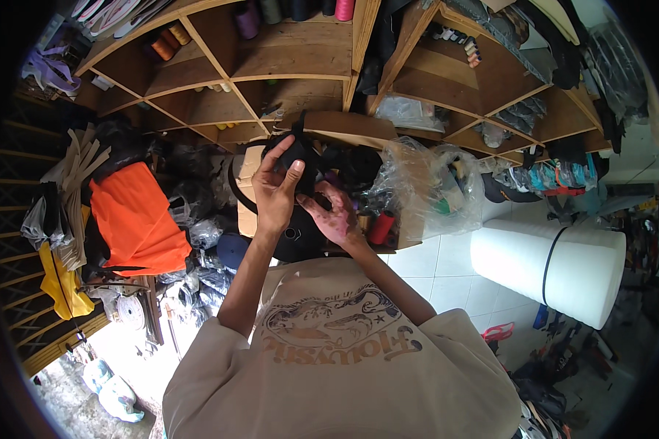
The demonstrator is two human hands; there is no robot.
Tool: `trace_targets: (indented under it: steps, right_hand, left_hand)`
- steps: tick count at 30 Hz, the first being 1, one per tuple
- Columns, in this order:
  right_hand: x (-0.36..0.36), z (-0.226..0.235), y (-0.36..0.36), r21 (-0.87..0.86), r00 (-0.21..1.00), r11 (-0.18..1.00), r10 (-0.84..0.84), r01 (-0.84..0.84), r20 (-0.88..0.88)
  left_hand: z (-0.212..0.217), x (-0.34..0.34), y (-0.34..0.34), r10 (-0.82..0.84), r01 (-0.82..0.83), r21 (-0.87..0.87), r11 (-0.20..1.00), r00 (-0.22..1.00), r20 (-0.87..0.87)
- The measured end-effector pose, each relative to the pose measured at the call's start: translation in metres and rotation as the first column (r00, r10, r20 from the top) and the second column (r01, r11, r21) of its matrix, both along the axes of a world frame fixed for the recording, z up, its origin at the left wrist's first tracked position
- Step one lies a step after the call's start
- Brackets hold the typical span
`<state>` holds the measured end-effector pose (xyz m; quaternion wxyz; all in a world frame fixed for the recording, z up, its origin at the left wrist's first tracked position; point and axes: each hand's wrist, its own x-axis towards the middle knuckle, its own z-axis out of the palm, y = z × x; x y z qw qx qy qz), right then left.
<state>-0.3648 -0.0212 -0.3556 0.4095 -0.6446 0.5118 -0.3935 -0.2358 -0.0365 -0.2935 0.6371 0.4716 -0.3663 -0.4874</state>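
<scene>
My left hand [277,194] is raised in the middle of the view, thumb and index finger up against a black bundle [298,152]. The bundle looks like soft cloth or webbing, and a narrow strap-like end sticks up at its top. Close by on the right, my right hand [334,214] has its fingers curled in toward the bundle's lower part. What its fingertips grip is too dark to make out. Below the hands lies a black round thing [293,234] with a small ring-shaped centre. A red thread spool [381,227] stands just right of my right hand.
Wooden shelves [289,75] with thread spools run across the far side. A cardboard box [410,238] and clear plastic bags [447,183] sit to the right, near a large white roll [549,272]. Orange fabric [138,219] hangs at left, beside dark bundles.
</scene>
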Motion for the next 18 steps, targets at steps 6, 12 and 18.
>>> trace_targets:
  steps: [6,12,18]
  right_hand:
    - [-0.008,-0.002,-0.003,-0.278,0.981,0.960,-0.032,-0.023,-0.190]
    - [-0.007,-0.008,0.008,-0.415,0.983,0.907,-0.131,0.068,-0.125]
    - [-0.010,-0.010,0.012,-0.650,0.937,0.755,-0.163,-0.083,-0.309]
  left_hand:
    - [0.006,-0.010,0.024,0.199,-0.170,-0.139,0.976,0.950,0.239]
    - [-0.021,-0.014,0.039,0.256,-0.259,-0.026,0.966,0.929,0.267]
    - [-0.018,-0.008,0.037,0.048,-0.119,0.125,0.985,0.884,0.465]
